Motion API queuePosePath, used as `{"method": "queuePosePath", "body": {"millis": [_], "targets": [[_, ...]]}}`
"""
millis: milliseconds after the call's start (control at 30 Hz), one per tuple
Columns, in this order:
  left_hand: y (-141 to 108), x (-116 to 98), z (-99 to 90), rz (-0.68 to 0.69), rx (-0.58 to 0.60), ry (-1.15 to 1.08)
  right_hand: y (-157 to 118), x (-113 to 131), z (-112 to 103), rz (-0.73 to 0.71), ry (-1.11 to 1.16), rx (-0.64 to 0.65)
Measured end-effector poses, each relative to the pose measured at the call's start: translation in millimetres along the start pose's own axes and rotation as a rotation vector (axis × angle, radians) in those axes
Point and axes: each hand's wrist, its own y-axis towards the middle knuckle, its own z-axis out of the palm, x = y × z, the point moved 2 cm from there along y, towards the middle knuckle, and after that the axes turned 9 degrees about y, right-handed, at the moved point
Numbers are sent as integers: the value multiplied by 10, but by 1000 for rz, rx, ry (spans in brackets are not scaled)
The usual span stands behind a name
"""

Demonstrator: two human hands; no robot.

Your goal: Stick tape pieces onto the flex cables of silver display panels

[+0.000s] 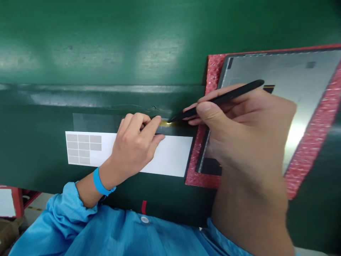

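My right hand grips slim black tweezers like a pen, their pointed tip on a small shiny yellow tape strip. The two prongs cannot be told apart from here. My left hand is curled, its index fingertip at the strip's left end and its thumb a little lower over a white sheet. Several grey rectangular stickers fill the left part of that sheet. A clear film lies along the sheet's far edge, partly hidden by my left hand.
On the right, a flat silver display panel with dark edges rests on pink bubble padding, partly beneath my right hand and forearm. A raised ridge crosses the green table mat. A red tab sits at the near edge.
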Motion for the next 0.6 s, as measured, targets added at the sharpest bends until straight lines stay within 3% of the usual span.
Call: {"method": "queuePosePath", "body": {"millis": [367, 500, 600], "targets": [[11, 24, 22, 10, -30, 14, 11, 124, -95, 22, 275, -21], [-25, 8, -27, 55, -40, 25, -131, 223, -382, -20, 311, -81], [-111, -217, -116, 98, -84, 57, -379, 153, -761, 11, 314, -120]]}}
